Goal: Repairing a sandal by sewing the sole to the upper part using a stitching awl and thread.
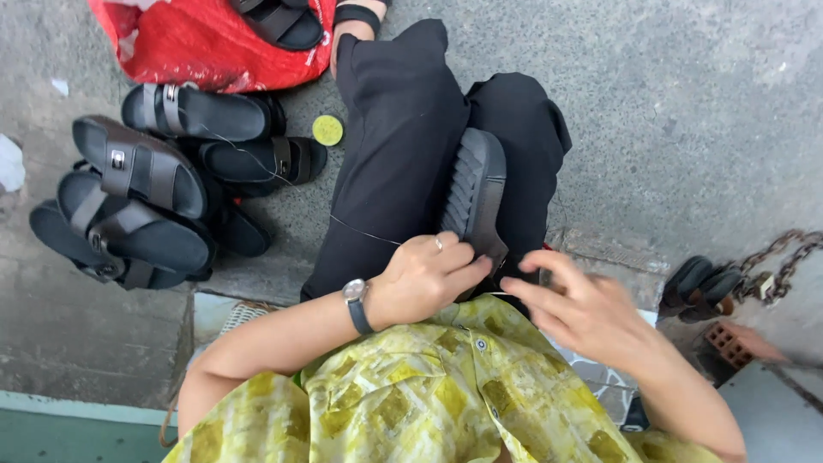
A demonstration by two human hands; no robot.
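A black sandal [474, 190] lies sole-up between my knees, resting on my black trousers. My left hand [426, 276], with a ring and a wristwatch, grips the near end of this sandal. A thin thread [360, 230] runs from there to the left across my thigh toward the pile of sandals. My right hand [573, 306] is blurred, right beside the sandal's near end, fingers pinched together toward the left hand; whether it pinches the thread or a needle cannot be made out.
A heap of several black sandals [146, 201] lies on the concrete at the left. A red bag [201, 43] with another sandal sits at the top. A small yellow-green round lid [327, 130] lies beside my leg. A rusty chain [784, 257] and brick [729, 341] are at right.
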